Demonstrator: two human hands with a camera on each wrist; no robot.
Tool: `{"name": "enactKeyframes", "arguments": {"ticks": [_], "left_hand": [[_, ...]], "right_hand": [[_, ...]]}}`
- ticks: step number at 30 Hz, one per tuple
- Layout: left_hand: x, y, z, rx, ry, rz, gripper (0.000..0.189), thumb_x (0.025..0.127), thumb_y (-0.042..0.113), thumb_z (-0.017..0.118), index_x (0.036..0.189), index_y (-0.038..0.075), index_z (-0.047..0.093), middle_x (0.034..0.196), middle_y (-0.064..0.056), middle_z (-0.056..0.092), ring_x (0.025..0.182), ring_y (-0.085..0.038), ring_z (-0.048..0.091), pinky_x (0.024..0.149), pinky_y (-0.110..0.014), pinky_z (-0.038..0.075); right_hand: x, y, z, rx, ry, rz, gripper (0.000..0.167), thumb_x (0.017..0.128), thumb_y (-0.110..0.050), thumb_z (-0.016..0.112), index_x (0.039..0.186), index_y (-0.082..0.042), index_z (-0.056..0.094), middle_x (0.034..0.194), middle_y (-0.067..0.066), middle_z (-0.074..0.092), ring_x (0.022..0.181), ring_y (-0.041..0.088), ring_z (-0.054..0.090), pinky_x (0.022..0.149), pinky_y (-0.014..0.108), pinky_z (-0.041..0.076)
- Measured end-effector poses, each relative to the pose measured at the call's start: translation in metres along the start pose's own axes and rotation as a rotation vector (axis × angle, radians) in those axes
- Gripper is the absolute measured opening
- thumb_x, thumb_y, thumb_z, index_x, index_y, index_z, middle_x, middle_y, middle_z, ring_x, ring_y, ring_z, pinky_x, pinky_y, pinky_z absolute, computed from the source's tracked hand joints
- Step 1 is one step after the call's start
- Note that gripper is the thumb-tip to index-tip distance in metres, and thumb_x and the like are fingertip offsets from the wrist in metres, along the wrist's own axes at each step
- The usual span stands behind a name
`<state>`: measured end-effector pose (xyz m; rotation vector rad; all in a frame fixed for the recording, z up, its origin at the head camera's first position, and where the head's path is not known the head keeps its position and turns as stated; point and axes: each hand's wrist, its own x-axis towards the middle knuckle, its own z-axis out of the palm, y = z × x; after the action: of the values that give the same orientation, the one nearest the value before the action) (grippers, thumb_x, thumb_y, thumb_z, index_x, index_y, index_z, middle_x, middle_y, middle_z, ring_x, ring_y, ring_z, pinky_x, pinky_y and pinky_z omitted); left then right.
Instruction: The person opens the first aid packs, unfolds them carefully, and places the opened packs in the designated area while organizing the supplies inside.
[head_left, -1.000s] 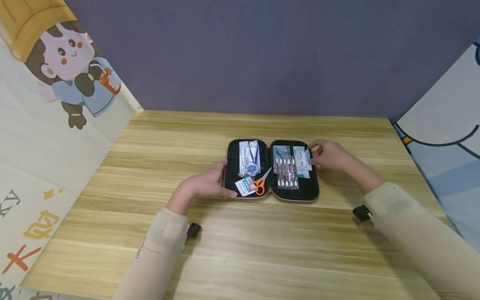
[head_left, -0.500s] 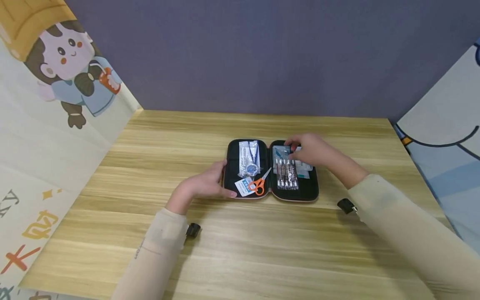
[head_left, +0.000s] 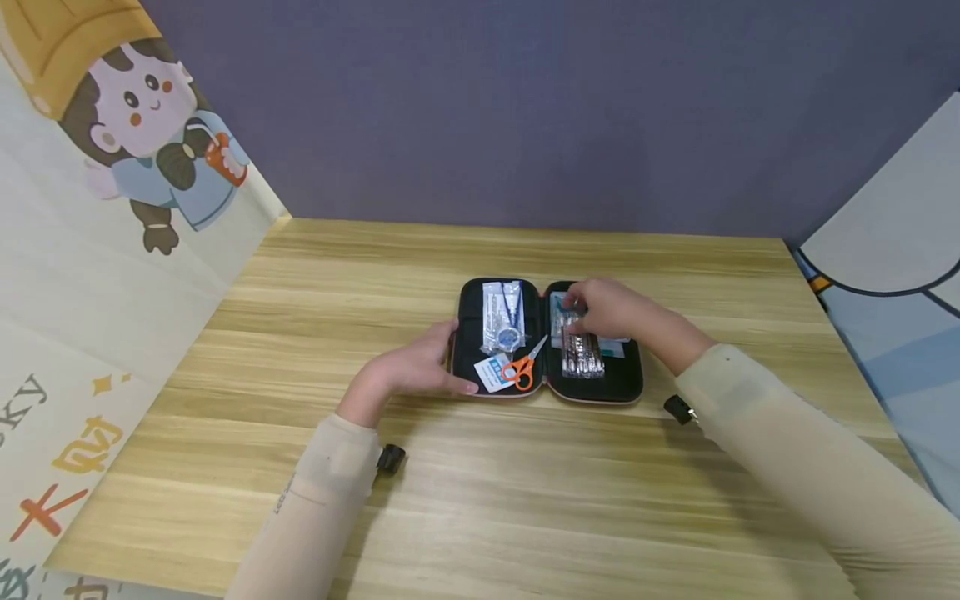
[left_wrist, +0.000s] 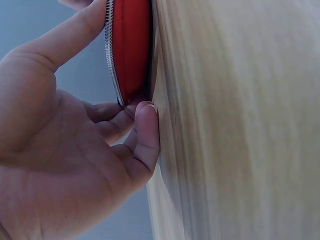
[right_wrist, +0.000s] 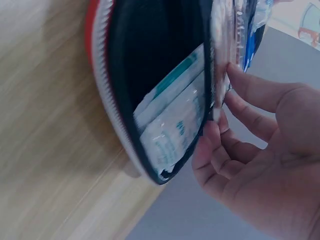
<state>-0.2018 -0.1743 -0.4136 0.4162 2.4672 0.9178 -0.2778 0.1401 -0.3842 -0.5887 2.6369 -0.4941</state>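
A zip case point(head_left: 467, 337) lies unfolded on the table, black inside and red outside. My left hand point(head_left: 412, 364) holds its left half, thumb at the front edge and fingers at the side; the left wrist view shows the red shell point(left_wrist: 134, 50) between them. Over the right half, my right hand point(head_left: 618, 312) pinches the upper end of a clear pack of cotton swabs point(head_left: 583, 360). In the right wrist view, thumb and fingers meet on that pack point(right_wrist: 220, 60). Flat packets point(right_wrist: 172, 130) lie in the case beside it, partly covered by the hand in the head view.
Orange-handled scissors point(head_left: 522, 367), a blue-and-white card point(head_left: 492, 372), a white packet point(head_left: 493, 307) and a round blue disc point(head_left: 508, 338) on a cord lie in the left half. The wooden table point(head_left: 480, 500) meets a dark blue panel point(head_left: 480, 117) behind.
My right hand has moved left from the case's right edge to the swab pack and now grips its top. The left hand has stayed at the case.
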Motion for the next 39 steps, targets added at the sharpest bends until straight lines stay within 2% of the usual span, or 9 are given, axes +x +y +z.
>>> {"name": "enactKeyframes", "arguments": {"ticks": [3, 7, 11, 16, 21, 26, 28, 32, 39], "left_hand": [[0.0, 0.001, 0.0, 0.003, 0.002, -0.009, 0.121, 0.082, 0.033, 0.091, 0.168, -0.001, 0.013, 0.173, -0.028, 0.022, 0.163, -0.042, 0.023, 0.135, -0.055, 0.02], [0.0, 0.001, 0.0, 0.006, 0.004, -0.007, 0.121, 0.083, 0.033, 0.091, 0.168, -0.002, 0.013, 0.173, -0.029, 0.023, 0.163, -0.043, 0.023, 0.134, -0.055, 0.02], [0.0, 0.0, 0.0, -0.002, 0.004, 0.003, 0.12, 0.082, 0.032, 0.091, 0.168, -0.002, 0.014, 0.172, -0.029, 0.025, 0.162, -0.043, 0.024, 0.134, -0.055, 0.021], [0.0, -0.001, 0.0, -0.009, 0.008, 0.029, 0.117, 0.082, 0.032, 0.091, 0.167, -0.001, 0.018, 0.17, -0.028, 0.029, 0.161, -0.043, 0.028, 0.134, -0.056, 0.023], [0.0, -0.002, -0.001, -0.025, -0.001, 0.025, 0.117, 0.082, 0.03, 0.091, 0.167, -0.001, 0.016, 0.171, -0.027, 0.028, 0.161, -0.041, 0.026, 0.134, -0.055, 0.022], [0.002, -0.002, -0.001, -0.045, -0.003, 0.035, 0.117, 0.081, 0.028, 0.092, 0.167, -0.001, 0.018, 0.17, -0.026, 0.029, 0.161, -0.041, 0.027, 0.134, -0.055, 0.022], [0.002, -0.001, -0.002, -0.049, -0.005, 0.039, 0.116, 0.081, 0.027, 0.092, 0.167, 0.0, 0.018, 0.17, -0.026, 0.03, 0.161, -0.04, 0.028, 0.134, -0.055, 0.022], [0.002, -0.001, -0.002, -0.044, -0.01, 0.034, 0.117, 0.082, 0.028, 0.092, 0.167, -0.002, 0.017, 0.171, -0.027, 0.028, 0.161, -0.042, 0.026, 0.134, -0.055, 0.021], [0.003, -0.002, -0.002, -0.03, -0.01, -0.003, 0.121, 0.082, 0.031, 0.091, 0.167, -0.003, 0.013, 0.172, -0.029, 0.023, 0.162, -0.043, 0.023, 0.134, -0.056, 0.02]], "right_hand": [[-0.001, 0.008, 0.0, 0.005, 0.02, 0.001, 0.038, 0.098, -0.017, 0.077, 0.129, 0.003, 0.068, 0.118, 0.022, 0.069, 0.11, 0.035, 0.065, 0.099, 0.053, 0.054], [-0.005, 0.018, -0.002, 0.037, 0.028, 0.01, 0.038, 0.099, -0.016, 0.075, 0.13, 0.004, 0.067, 0.101, 0.016, 0.066, 0.086, 0.025, 0.061, 0.078, 0.041, 0.053], [-0.014, 0.027, -0.009, 0.091, 0.008, 0.012, 0.037, 0.101, -0.015, 0.071, 0.133, 0.004, 0.066, 0.095, 0.014, 0.065, 0.074, 0.021, 0.057, 0.067, 0.034, 0.049], [-0.031, 0.043, -0.015, 0.149, 0.045, 0.019, 0.026, 0.102, -0.017, 0.07, 0.122, 0.0, 0.068, 0.097, 0.014, 0.063, 0.076, 0.02, 0.057, 0.065, 0.032, 0.048], [-0.054, 0.068, -0.016, 0.365, 0.051, 0.091, 0.022, 0.101, -0.01, 0.068, 0.12, 0.001, 0.066, 0.109, 0.017, 0.065, 0.074, 0.017, 0.06, 0.061, 0.032, 0.055], [-0.075, 0.094, -0.016, 0.557, 0.032, 0.159, 0.032, 0.106, -0.011, 0.06, 0.132, 0.007, 0.063, 0.121, 0.018, 0.068, 0.09, 0.014, 0.07, 0.08, 0.035, 0.065], [-0.081, 0.103, -0.014, 0.605, 0.005, 0.178, 0.04, 0.107, -0.016, 0.062, 0.139, 0.009, 0.06, 0.126, 0.017, 0.071, 0.098, 0.012, 0.073, 0.087, 0.034, 0.065], [-0.09, 0.109, -0.004, 0.58, -0.012, 0.187, 0.05, 0.102, -0.024, 0.073, 0.139, 0.007, 0.063, 0.123, 0.013, 0.077, 0.1, 0.007, 0.073, 0.088, 0.029, 0.062], [-0.09, 0.096, 0.013, 0.547, 0.025, 0.14, 0.03, 0.1, -0.011, 0.074, 0.123, 0.007, 0.072, 0.111, 0.017, 0.078, 0.089, 0.014, 0.077, 0.078, 0.032, 0.066]]}}
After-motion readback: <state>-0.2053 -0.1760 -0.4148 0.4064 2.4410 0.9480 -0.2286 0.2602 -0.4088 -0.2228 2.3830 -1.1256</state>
